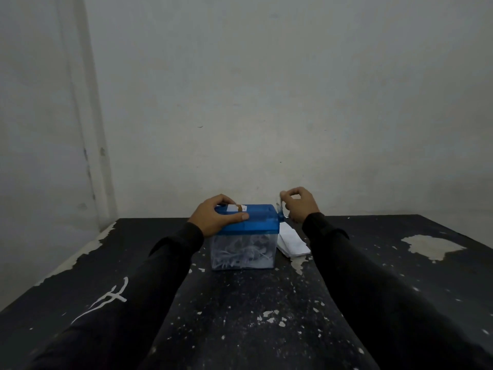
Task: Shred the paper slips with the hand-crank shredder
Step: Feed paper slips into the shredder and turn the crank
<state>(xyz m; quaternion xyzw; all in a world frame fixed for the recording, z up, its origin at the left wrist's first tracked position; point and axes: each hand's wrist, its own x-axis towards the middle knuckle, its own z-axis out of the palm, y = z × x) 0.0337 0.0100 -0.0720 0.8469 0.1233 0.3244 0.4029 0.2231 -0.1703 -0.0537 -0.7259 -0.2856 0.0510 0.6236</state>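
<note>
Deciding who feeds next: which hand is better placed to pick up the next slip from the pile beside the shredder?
Right. The right hand grips the crank on the shredder's right side, directly above the paper slips. The left hand holds the blue lid on the far side, steadying it.

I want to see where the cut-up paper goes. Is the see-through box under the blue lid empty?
No, the clear bin under the blue lid of the shredder holds a heap of white paper shreds.
</note>
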